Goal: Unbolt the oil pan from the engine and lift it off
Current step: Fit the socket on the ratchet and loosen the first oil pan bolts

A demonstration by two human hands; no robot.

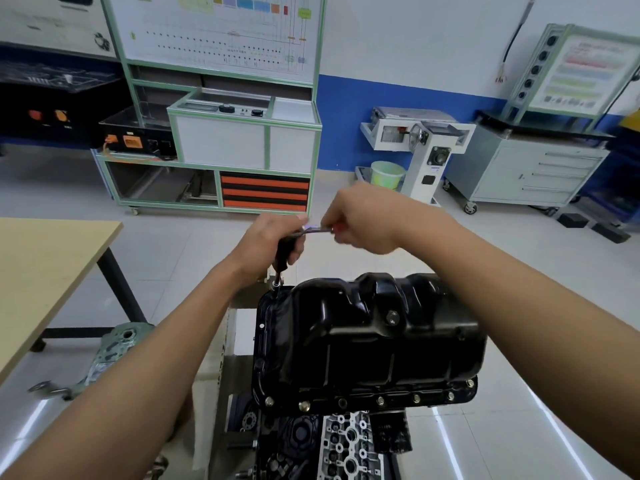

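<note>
Oil pan (pixel 367 341): seated on the engine (pixel 349 441), near-edge bolts (pixel 380 400) fitted. Ratchet (pixel 317 231): at the pan's far-left corner, shaft gripped by the closed fingers (pixel 298 257) of the left hand (pixel 273 237), handle gripped by the right hand (pixel 360 220). Shaft is best kept square over its bolt, handle swung level.

Single head-worn wide-angle view, facing forward and down. Oil pan (pixel 367 341) close at 6 o'clock; wall (pixel 415 46) far at 12 o'clock.

the blurred right hand (pixel 363 220) hides the ratchet (pixel 313 231) handle.
</note>
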